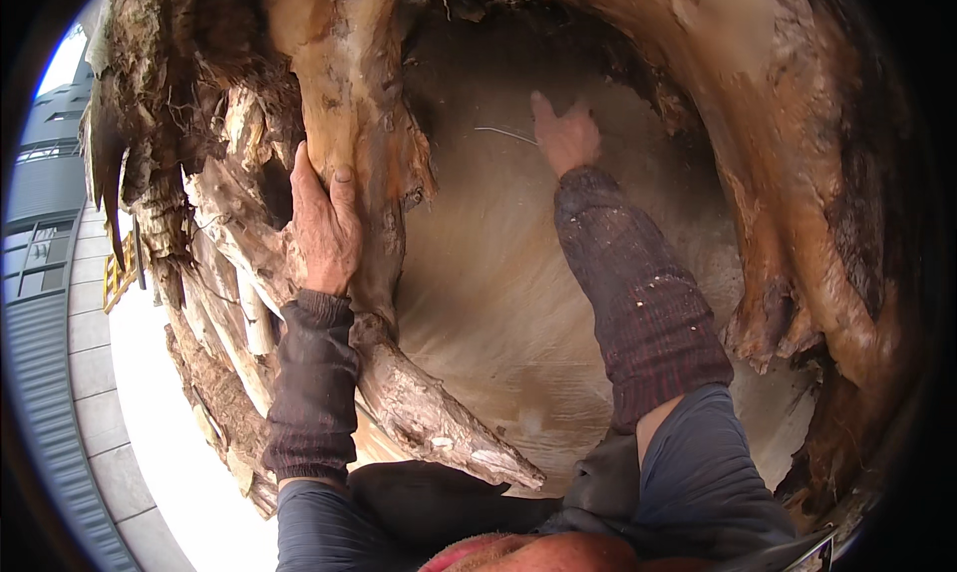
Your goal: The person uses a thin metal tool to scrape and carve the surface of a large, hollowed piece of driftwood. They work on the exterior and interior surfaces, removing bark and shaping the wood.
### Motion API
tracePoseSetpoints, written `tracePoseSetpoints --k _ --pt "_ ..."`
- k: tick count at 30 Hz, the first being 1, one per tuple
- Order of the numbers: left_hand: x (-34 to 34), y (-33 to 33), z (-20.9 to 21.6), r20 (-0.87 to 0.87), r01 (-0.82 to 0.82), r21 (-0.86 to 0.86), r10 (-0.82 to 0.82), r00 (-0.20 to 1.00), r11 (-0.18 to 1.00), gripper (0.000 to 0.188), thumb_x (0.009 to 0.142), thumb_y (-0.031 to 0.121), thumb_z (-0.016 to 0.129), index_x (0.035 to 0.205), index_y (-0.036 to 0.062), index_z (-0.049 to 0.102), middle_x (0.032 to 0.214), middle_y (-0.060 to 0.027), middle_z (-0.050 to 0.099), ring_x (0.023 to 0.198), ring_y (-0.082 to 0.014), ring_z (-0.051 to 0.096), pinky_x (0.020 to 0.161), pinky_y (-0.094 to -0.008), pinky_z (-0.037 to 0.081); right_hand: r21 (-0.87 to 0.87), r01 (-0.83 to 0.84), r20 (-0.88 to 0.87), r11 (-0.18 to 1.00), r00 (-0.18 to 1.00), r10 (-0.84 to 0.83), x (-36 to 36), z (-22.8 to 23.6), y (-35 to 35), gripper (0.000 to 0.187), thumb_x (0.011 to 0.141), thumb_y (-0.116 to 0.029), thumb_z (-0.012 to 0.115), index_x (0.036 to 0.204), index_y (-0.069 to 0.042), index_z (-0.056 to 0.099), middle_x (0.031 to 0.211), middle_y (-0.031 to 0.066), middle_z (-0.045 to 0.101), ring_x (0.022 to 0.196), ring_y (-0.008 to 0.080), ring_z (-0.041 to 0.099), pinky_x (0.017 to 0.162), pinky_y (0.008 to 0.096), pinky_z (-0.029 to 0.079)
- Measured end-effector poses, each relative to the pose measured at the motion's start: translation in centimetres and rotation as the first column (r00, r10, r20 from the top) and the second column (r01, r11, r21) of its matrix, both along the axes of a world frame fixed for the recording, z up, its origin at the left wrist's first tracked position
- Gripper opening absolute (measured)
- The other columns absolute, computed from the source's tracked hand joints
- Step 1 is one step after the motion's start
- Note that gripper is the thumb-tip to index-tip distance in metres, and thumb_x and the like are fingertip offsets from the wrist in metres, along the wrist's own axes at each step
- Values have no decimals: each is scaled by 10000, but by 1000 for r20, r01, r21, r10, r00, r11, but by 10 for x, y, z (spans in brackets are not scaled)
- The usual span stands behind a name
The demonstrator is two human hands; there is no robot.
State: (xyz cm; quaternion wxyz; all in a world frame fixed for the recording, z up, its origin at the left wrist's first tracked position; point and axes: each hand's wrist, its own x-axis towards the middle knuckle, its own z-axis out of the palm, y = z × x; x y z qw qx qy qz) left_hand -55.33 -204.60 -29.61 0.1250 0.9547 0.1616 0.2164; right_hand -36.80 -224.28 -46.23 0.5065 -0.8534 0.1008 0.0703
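Observation:
My left hand [324, 235] rests on an upright brown wooden root [334, 103], its thumb and one finger stretched upward and the other fingers partly hidden. My right hand [568, 138] reaches deep into a hollow framed by the wood, close to its smooth, tan inner surface [478, 243]. The fingers there look curled in, with the thumb raised; what they hold, if anything, is hidden. A thin pale wire-like strand [506, 133] ends beside that hand. Dark knitted sleeves [648, 303] cover both forearms.
A thick, glossy brown root [788, 173] arches over the right side. A broken, pointed piece of wood [439, 412] juts across below the hollow. Rough, splintered roots [224, 323] crowd the left. Beyond them are paving slabs [105, 422], a yellow rack [120, 273] and a grey building [40, 223].

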Motion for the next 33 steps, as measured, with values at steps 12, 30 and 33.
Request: tracePoseSetpoints --k 12,30,33 --pt "4 2 -10 90 -20 -77 27 996 997 599 1033 407 525 1440 -21 425 1297 -250 587 1204 -348 596 1007 -410 462 756 -362 254 545 930 265 149 -4 114 391 921 -418 659 1088 -64 659 864 49 643 746 161 637 651 357 544" --pt "4 3 11 -91 -9 -123 -2 996 992 673 1041 477 465 1452 -43 347 1245 -265 571 1160 -358 580 985 -425 454 803 -184 72 568 974 214 155 23 123 343 971 -339 613 1188 -76 637 916 72 622 770 204 653 618 363 533" --pt "-32 7 12 -98 107 -248 -135 986 963 645 1037 466 480 1424 -40 376 1231 -275 570 1119 -379 595 966 -432 466 722 -230 172 653 973 153 138 1 117 367 982 -339 591 1231 -69 612 1002 91 606 858 220 630 702 371 508"
